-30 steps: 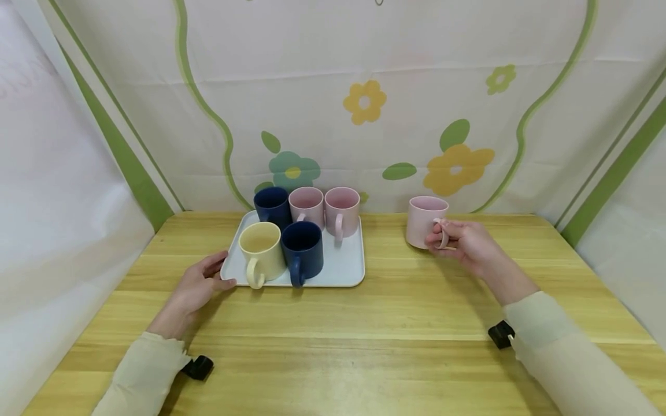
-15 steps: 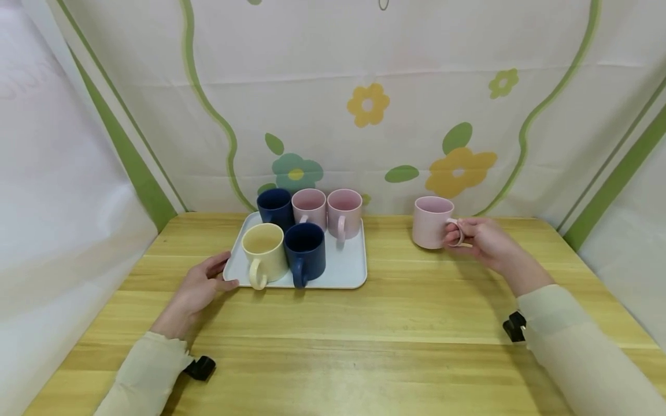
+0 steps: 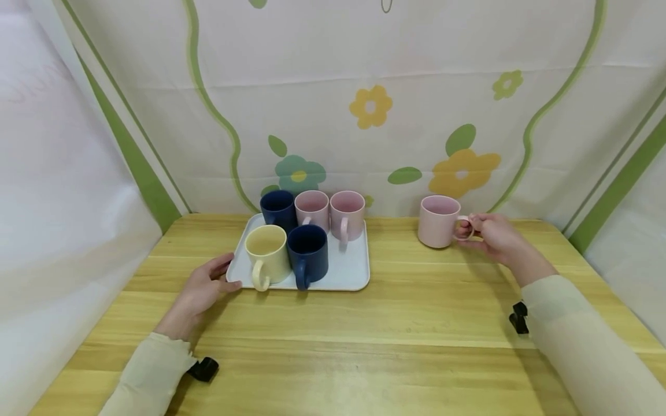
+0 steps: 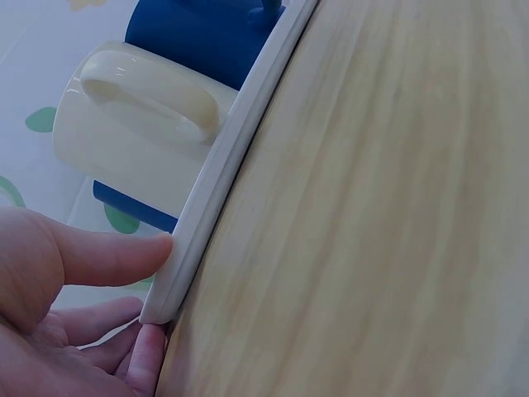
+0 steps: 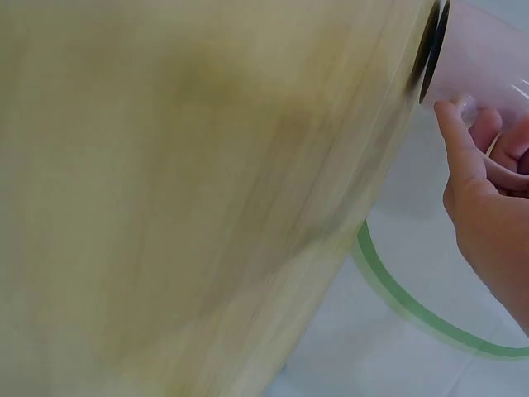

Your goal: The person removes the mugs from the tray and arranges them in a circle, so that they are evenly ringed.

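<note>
My right hand (image 3: 494,237) grips the handle of a pink mug (image 3: 438,224) on the right of the table, its fingers through and around the loop. The mug is upright, its handle facing right; the right wrist view shows its dark-edged base close over the wood. At the left, my left hand (image 3: 203,289) pinches the front left corner of a white tray (image 3: 347,271), with the thumb (image 4: 124,256) against the rim and fingers about the corner. The tray bears a yellow mug (image 3: 267,254), two navy mugs (image 3: 312,260) and two more pink mugs (image 3: 350,211).
The wooden table (image 3: 364,346) runs back to a white curtain (image 3: 312,115) printed with flowers. More white cloth hangs at both sides. A stretch of table lies between the tray and the held mug. Both wrists wear black devices (image 3: 204,370).
The held pink mug has moved a little to the right, and its handle has turned from the front right to face right. My left hand stays at the tray corner. The head view shifts slightly.
</note>
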The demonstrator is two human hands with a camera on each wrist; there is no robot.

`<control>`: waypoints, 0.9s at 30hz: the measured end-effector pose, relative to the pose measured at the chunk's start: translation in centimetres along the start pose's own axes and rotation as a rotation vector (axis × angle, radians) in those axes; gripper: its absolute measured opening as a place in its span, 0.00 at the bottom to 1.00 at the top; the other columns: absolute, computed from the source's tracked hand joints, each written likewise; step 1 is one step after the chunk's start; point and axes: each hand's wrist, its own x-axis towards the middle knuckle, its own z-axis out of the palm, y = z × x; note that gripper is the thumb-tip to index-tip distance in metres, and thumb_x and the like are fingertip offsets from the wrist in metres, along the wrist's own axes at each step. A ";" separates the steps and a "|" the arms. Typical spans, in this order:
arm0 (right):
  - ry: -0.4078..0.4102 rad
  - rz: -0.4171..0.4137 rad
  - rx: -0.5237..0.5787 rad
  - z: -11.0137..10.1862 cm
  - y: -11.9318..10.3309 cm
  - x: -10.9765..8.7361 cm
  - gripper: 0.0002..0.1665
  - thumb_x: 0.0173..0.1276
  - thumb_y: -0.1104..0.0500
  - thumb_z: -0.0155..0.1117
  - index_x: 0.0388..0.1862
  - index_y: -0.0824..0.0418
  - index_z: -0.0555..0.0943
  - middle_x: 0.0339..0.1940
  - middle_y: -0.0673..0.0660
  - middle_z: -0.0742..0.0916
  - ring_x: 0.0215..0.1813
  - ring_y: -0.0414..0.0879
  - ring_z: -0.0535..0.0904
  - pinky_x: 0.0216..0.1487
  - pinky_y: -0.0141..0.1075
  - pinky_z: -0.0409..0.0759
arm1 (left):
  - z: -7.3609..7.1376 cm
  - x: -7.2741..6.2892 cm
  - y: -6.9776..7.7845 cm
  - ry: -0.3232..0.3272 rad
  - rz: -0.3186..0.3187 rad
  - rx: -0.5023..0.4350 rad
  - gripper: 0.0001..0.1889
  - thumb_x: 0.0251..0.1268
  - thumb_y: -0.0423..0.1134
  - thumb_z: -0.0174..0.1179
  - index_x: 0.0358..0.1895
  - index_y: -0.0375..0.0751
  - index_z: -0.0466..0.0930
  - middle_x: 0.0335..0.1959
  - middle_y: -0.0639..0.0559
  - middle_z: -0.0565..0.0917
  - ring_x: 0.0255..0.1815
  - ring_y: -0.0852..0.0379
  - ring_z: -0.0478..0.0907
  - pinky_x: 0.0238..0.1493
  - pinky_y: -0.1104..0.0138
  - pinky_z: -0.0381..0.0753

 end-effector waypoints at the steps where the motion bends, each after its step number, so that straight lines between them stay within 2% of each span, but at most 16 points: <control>1: 0.005 0.001 -0.003 -0.1 0.0 0.1 0.23 0.90 0.55 0.33 0.58 0.73 0.68 0.45 0.52 0.78 0.55 0.40 0.76 0.66 0.43 0.84 | 0.0 0.0 0.0 0.001 -0.004 -0.002 0.45 0.73 0.32 0.66 0.86 0.34 0.50 0.84 0.30 0.59 0.83 0.35 0.59 0.63 0.76 0.71; 4: 0.025 0.008 -0.042 -0.3 0.1 0.5 0.25 0.90 0.54 0.32 0.65 0.75 0.65 0.46 0.51 0.79 0.55 0.39 0.78 0.66 0.42 0.84 | 0.1 0.2 0.0 0.004 -0.011 -0.006 0.44 0.73 0.31 0.65 0.86 0.35 0.52 0.84 0.30 0.59 0.84 0.35 0.58 0.76 0.59 0.68; 6: 0.041 0.011 -0.072 -0.5 0.1 0.8 0.26 0.90 0.53 0.32 0.66 0.75 0.65 0.47 0.51 0.79 0.56 0.39 0.78 0.65 0.41 0.84 | 0.2 0.3 0.0 0.009 -0.017 -0.009 0.43 0.73 0.31 0.65 0.86 0.36 0.53 0.84 0.30 0.59 0.84 0.35 0.57 0.80 0.47 0.61; 7: 0.049 0.010 -0.083 -0.5 0.1 0.9 0.27 0.90 0.52 0.32 0.66 0.75 0.66 0.48 0.51 0.78 0.56 0.39 0.78 0.65 0.41 0.85 | 0.2 0.3 0.0 0.010 -0.020 -0.013 0.43 0.73 0.31 0.65 0.86 0.36 0.53 0.84 0.30 0.59 0.84 0.36 0.57 0.81 0.47 0.60; 13: 0.091 0.018 -0.091 -0.7 0.1 1.7 0.29 0.90 0.52 0.33 0.69 0.75 0.69 0.56 0.57 0.75 0.59 0.43 0.75 0.66 0.41 0.84 | 0.2 0.0 -0.1 0.016 -0.003 0.002 0.43 0.72 0.31 0.66 0.86 0.36 0.54 0.84 0.30 0.61 0.84 0.36 0.58 0.81 0.47 0.60; 15: 0.101 0.028 -0.083 -0.7 0.3 1.9 0.31 0.90 0.52 0.33 0.74 0.76 0.65 0.61 0.60 0.73 0.59 0.43 0.75 0.66 0.40 0.84 | 0.3 0.0 -0.2 0.017 0.002 0.004 0.43 0.73 0.31 0.66 0.86 0.36 0.53 0.84 0.31 0.61 0.84 0.36 0.59 0.80 0.47 0.61; 17: 0.105 0.034 -0.089 -0.8 0.5 2.1 0.34 0.90 0.53 0.32 0.79 0.79 0.58 0.65 0.63 0.71 0.59 0.42 0.76 0.66 0.40 0.84 | 0.3 0.1 -0.2 0.016 0.005 -0.003 0.43 0.73 0.31 0.65 0.86 0.37 0.53 0.84 0.31 0.60 0.84 0.35 0.59 0.80 0.46 0.62; 22: 0.125 0.030 -0.068 -1.0 1.0 2.5 0.37 0.90 0.53 0.33 0.84 0.79 0.49 0.71 0.68 0.68 0.53 0.36 0.80 0.66 0.38 0.84 | 0.4 0.3 -0.4 0.018 0.006 -0.018 0.43 0.73 0.31 0.66 0.86 0.37 0.54 0.84 0.31 0.61 0.83 0.35 0.60 0.79 0.48 0.63; 24: 0.134 0.021 -0.045 -1.0 1.1 2.6 0.38 0.90 0.52 0.36 0.84 0.78 0.49 0.71 0.67 0.68 0.52 0.35 0.80 0.66 0.38 0.84 | 0.4 0.3 -0.5 0.022 0.003 -0.016 0.43 0.73 0.31 0.66 0.86 0.37 0.54 0.84 0.31 0.61 0.83 0.36 0.61 0.77 0.53 0.67; 27: 0.145 0.003 0.005 -1.0 1.1 2.6 0.37 0.89 0.51 0.43 0.83 0.76 0.56 0.67 0.61 0.74 0.52 0.35 0.81 0.64 0.38 0.84 | 0.3 0.3 -0.5 0.027 -0.001 -0.017 0.43 0.73 0.31 0.66 0.86 0.37 0.55 0.84 0.31 0.62 0.82 0.37 0.62 0.67 0.71 0.72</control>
